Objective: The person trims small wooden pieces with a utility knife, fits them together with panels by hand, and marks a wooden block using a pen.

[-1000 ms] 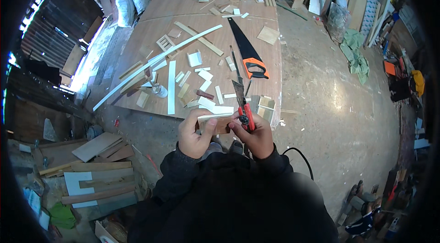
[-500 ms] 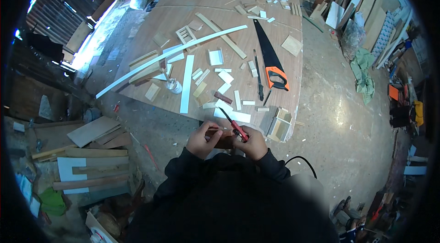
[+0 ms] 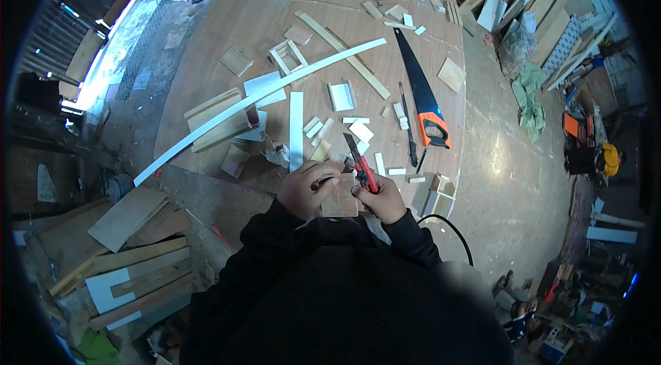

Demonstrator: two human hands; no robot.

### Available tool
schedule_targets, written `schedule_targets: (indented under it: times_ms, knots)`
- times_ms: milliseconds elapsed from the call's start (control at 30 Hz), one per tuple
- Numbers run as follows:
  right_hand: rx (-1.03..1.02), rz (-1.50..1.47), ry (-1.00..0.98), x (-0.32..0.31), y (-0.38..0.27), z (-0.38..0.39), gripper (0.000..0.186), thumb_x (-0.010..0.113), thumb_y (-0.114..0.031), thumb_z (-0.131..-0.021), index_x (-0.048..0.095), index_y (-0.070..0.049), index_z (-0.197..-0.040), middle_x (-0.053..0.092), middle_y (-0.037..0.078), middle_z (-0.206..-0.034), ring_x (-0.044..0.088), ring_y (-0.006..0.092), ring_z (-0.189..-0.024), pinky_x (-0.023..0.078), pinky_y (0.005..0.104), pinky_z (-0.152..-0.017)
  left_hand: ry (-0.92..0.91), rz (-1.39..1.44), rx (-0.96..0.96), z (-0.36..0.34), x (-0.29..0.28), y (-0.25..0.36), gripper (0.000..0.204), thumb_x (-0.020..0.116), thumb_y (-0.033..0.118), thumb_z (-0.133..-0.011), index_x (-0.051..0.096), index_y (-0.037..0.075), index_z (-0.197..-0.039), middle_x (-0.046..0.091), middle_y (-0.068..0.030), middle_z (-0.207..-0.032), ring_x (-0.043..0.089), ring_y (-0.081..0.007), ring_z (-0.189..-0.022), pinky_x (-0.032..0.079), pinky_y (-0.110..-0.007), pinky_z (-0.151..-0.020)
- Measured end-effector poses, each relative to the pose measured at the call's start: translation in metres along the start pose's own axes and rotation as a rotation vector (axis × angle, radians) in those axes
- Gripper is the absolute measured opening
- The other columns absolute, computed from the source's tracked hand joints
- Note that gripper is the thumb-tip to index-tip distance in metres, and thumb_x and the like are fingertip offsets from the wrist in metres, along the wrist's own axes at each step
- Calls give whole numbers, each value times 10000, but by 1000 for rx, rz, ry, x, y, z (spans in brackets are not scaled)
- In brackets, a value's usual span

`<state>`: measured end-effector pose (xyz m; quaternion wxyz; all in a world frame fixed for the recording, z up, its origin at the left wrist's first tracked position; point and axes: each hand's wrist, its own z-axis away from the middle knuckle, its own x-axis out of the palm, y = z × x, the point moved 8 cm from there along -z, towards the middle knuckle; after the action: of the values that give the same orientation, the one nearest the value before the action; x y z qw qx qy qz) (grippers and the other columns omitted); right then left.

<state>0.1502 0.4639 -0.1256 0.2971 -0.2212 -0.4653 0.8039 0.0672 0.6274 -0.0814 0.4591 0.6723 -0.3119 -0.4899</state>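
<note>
Red-handled utility knife (image 3: 361,164) sits clenched in our right hand (image 3: 381,198); our left hand (image 3: 305,188) pinches a small wood block (image 3: 340,196), its underside hidden, at the desk's (image 3: 227,21) near edge.

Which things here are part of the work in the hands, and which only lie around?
In use: left hand, right hand, small wood piece, red utility knife.
Lying about: handsaw, long white strip, wood offcuts.

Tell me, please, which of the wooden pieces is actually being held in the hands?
The small square plywood piece, gripped by the left hand beside the red utility knife in the right hand; every other offcut lies loose on the big board.
</note>
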Motion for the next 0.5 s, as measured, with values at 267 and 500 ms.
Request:
schedule_targets:
  times_ms: [267,500]
  knots:
    - [48,-77,32,11,-1,-26,137,704,-146,-891,643,-30,-853,497,-58,-629,431,27,-553,328,239,-495,-137,54,-4,-28,-16,-19,160,629,146,-949,684,17,-1027,673,-122,-958,674,-231,-727,538,-314,-660]
    - [176,-350,-18,13,-1,-23,276,653,-70,-918,634,-17,-1189,460,-60,-638,417,35,-497,317,230,-456,-167,136,-95,-42,-14,-23,175,572,103,-963,679,-34,-987,698,-153,-919,677,-209,-805,520,-322,-745]
